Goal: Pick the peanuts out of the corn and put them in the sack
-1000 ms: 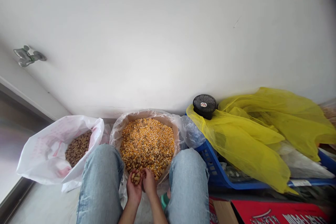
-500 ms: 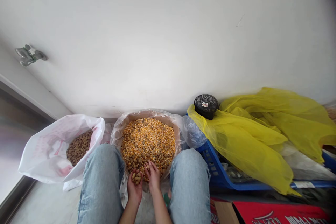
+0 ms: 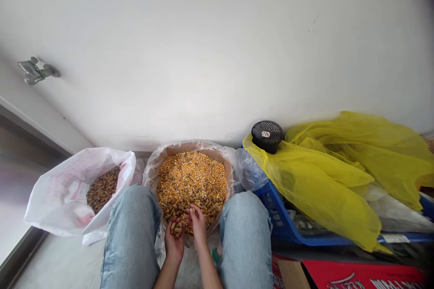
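Note:
Between the knees stands a plastic-lined sack [image 3: 228, 172] holding yellow corn kernels [image 3: 193, 167], with unshelled peanuts [image 3: 210, 203] mixed in, mostly on the near side. My left hand [image 3: 174, 239] is cupped over the sack's near edge, its fingers curled round several peanuts [image 3: 176, 228]. Just right of it, my right hand [image 3: 197, 223] is bent over the corn with its fingers drawn together; whatever they pinch is too small to make out. A white plastic bag [image 3: 47, 198] at the left contains brown peanuts [image 3: 103, 188].
A small black fan [image 3: 267, 135] rests on yellow netting [image 3: 325, 180] over a blue crate [image 3: 274, 212] at the right. A red box [image 3: 366, 273] lies at the lower right. A metal fitting [image 3: 39, 71] is on the white wall [image 3: 203, 54]. Jeans-clad knees [image 3: 246, 230] flank the sack.
My right hand has shifted very slightly upward and left, its fingertips moving a little. My left hand stays cupped round the peanuts. The view has shifted slightly.

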Available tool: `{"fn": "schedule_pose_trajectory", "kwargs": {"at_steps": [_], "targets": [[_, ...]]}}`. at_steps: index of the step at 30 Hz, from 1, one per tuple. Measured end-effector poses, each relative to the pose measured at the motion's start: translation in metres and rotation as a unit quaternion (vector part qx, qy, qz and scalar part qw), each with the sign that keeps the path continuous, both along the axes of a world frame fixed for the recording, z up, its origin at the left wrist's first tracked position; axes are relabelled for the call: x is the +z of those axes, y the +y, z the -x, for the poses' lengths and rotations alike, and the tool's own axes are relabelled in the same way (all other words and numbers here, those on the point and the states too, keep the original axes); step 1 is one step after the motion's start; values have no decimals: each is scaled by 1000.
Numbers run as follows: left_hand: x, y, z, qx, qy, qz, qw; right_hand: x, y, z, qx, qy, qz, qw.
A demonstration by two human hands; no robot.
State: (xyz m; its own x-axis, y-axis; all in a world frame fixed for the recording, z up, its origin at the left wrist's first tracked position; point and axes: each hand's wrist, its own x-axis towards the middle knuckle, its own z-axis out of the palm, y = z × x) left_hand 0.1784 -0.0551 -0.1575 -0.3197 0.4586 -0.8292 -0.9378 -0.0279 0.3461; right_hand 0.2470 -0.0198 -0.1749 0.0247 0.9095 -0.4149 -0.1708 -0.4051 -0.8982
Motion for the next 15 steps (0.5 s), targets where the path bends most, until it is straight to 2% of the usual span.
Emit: {"fn": "schedule_pose_trajectory", "kwargs": {"at_steps": [4,9,12,15], "targets": [[-1,-1,1,-4,1,-1,1000,6,-1,-2,6,-55,-26,998],[-7,0,0,-8,4,-18,1000,35,-1,3,104,-78,-98,987],[-15,0,0,-25,5,-46,999,52,-5,5,207,-163,-156,952],[-26,-2,2,-33,22,-79,996,59,-11,7,320,-234,-166,903]]}}
